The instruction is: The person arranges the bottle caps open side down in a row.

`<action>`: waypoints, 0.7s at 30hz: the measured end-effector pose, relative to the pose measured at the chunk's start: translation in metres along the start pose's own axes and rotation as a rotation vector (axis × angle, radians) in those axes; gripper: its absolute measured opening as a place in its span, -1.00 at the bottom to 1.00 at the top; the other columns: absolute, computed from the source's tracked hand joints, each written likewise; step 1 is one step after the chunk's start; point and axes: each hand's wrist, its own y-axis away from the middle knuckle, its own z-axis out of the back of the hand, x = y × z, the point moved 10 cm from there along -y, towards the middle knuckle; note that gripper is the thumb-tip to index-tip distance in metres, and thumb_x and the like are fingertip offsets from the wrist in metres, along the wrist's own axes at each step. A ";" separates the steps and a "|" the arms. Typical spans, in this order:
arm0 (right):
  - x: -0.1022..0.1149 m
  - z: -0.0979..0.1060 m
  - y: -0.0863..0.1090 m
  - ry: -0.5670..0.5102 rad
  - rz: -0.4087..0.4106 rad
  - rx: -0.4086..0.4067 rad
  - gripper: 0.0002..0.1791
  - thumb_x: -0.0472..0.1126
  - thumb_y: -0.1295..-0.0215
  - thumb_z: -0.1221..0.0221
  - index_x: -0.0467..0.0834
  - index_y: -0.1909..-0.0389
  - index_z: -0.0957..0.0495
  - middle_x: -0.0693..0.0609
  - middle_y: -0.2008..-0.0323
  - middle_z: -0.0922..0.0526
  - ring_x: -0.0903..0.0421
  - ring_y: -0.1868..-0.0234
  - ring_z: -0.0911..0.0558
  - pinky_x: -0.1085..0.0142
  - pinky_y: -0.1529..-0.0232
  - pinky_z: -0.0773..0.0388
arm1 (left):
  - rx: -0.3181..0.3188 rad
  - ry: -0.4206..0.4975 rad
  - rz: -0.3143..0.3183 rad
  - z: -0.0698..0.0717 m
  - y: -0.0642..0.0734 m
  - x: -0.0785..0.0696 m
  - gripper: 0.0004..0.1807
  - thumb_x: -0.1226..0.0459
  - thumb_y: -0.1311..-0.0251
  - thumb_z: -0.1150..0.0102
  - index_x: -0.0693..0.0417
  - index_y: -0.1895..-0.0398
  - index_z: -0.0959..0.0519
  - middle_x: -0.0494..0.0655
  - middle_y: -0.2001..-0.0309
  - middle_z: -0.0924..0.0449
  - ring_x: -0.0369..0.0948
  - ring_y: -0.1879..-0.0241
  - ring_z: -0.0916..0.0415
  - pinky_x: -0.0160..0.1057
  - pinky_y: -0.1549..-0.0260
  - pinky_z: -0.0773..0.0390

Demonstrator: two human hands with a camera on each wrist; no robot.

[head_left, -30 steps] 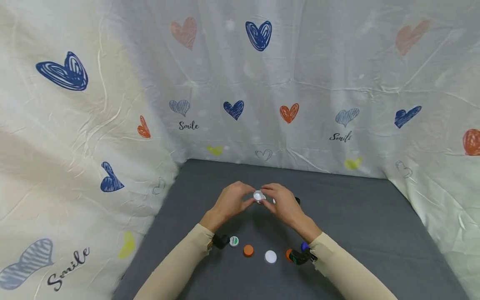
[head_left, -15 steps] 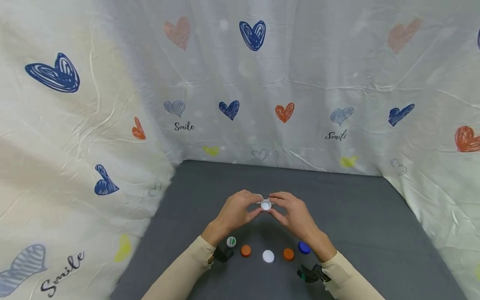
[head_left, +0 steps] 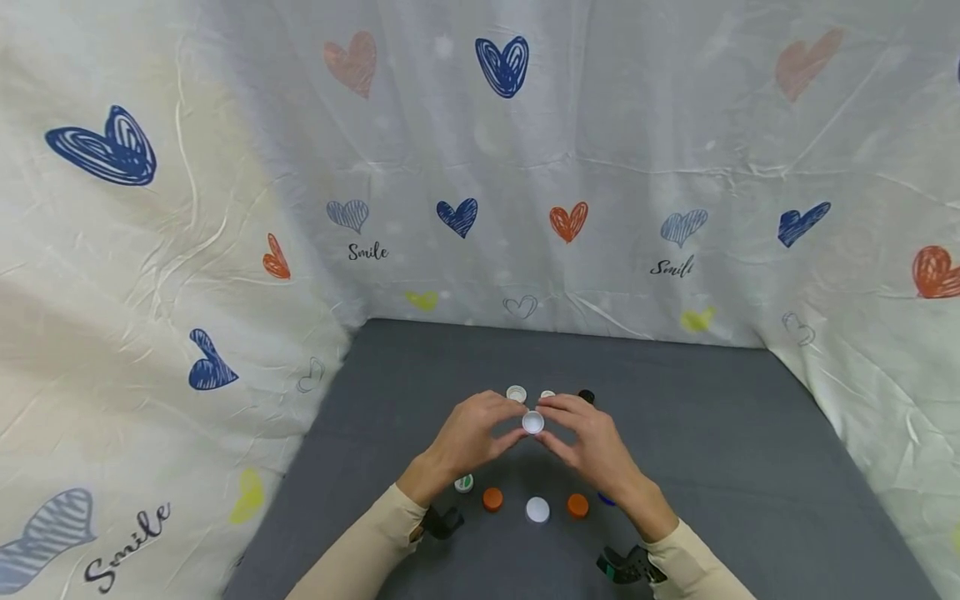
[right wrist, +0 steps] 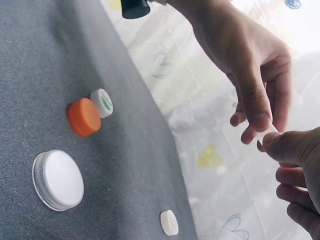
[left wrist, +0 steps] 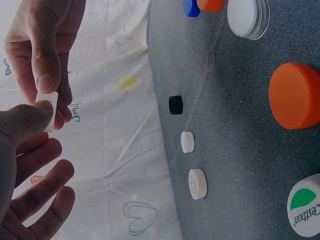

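Both hands hold one small white bottle cap (head_left: 533, 422) raised over the table, its hollow side facing up toward the head camera. My left hand (head_left: 471, 433) pinches it from the left between thumb and fingers. From the other side my right hand (head_left: 588, 435) pinches the same cap. The left wrist view shows the cap's ridged side (left wrist: 46, 114) between the two thumbs, with the other left fingers spread loosely. In the right wrist view the thumbs cover most of it.
Behind the hands lie two white caps (head_left: 516, 393) and a black cap (head_left: 587, 397). Nearer sit a white cap with green print (head_left: 464, 483), two orange caps (head_left: 492, 500), a wide white lid (head_left: 537, 510) and a blue cap (left wrist: 191, 7). A heart-print curtain (head_left: 525, 275) borders the grey table (head_left: 712, 467).
Both hands have come nearer the body and slightly right with the cap between them. The white caps and black cap behind them show more fully. The blue cap is now mostly behind the right wrist.
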 end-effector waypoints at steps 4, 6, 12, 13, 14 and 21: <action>0.003 0.003 0.000 -0.015 0.013 -0.005 -0.57 -0.13 -0.11 -0.48 -0.12 -0.03 -0.71 0.00 -0.08 -0.68 0.02 -0.11 -0.64 0.08 -0.04 -0.64 | -0.029 -0.016 -0.044 0.004 0.002 -0.004 -0.66 0.13 -0.14 -0.46 -0.01 0.03 -0.72 -0.21 0.08 -0.74 -0.29 0.13 -0.63 -0.31 0.09 -0.62; 0.003 0.005 -0.001 -0.029 0.005 -0.009 -0.57 -0.12 -0.13 -0.47 -0.12 -0.03 -0.71 0.01 -0.08 -0.69 0.04 -0.11 -0.64 0.09 -0.05 -0.63 | -0.048 -0.041 -0.068 0.007 0.003 -0.006 -0.63 0.13 -0.13 -0.47 0.00 -0.01 -0.71 -0.20 0.05 -0.73 -0.28 0.12 -0.63 -0.31 0.08 -0.62; -0.001 0.010 0.001 -0.073 -0.040 -0.025 -0.60 -0.11 -0.16 -0.45 -0.07 -0.03 -0.71 0.04 -0.08 -0.69 0.07 -0.11 -0.65 0.12 -0.06 -0.62 | -0.095 -0.133 -0.147 0.013 0.004 -0.015 -0.53 0.19 -0.09 -0.50 0.00 -0.11 -0.67 -0.15 -0.01 -0.71 -0.23 0.08 -0.61 -0.26 0.07 -0.61; -0.002 0.010 0.001 -0.083 -0.049 -0.019 -0.61 -0.11 -0.18 -0.44 -0.06 -0.04 -0.70 0.05 -0.09 -0.68 0.08 -0.12 -0.65 0.13 -0.06 -0.62 | -0.104 -0.141 -0.163 0.014 0.004 -0.017 -0.52 0.21 -0.08 -0.51 0.00 -0.12 -0.67 -0.15 -0.02 -0.71 -0.22 0.08 -0.61 -0.26 0.07 -0.61; -0.003 0.009 0.002 -0.092 -0.059 -0.009 -0.62 -0.09 -0.20 -0.43 -0.05 -0.04 -0.70 0.06 -0.10 -0.68 0.09 -0.12 -0.65 0.13 -0.07 -0.62 | -0.116 -0.148 -0.180 0.015 0.004 -0.019 -0.51 0.22 -0.06 -0.52 0.01 -0.11 -0.68 -0.15 -0.02 -0.72 -0.22 0.08 -0.61 -0.26 0.08 -0.61; -0.008 0.004 0.003 -0.176 -0.155 0.062 -0.67 0.01 -0.34 -0.30 0.03 -0.07 -0.68 0.12 -0.11 -0.67 0.12 -0.14 -0.65 0.08 -0.07 -0.63 | -0.187 -0.112 -0.264 0.021 0.005 -0.027 -0.60 0.25 -0.07 -0.50 0.05 -0.02 -0.72 -0.13 0.01 -0.74 -0.20 0.10 -0.63 -0.29 0.13 -0.60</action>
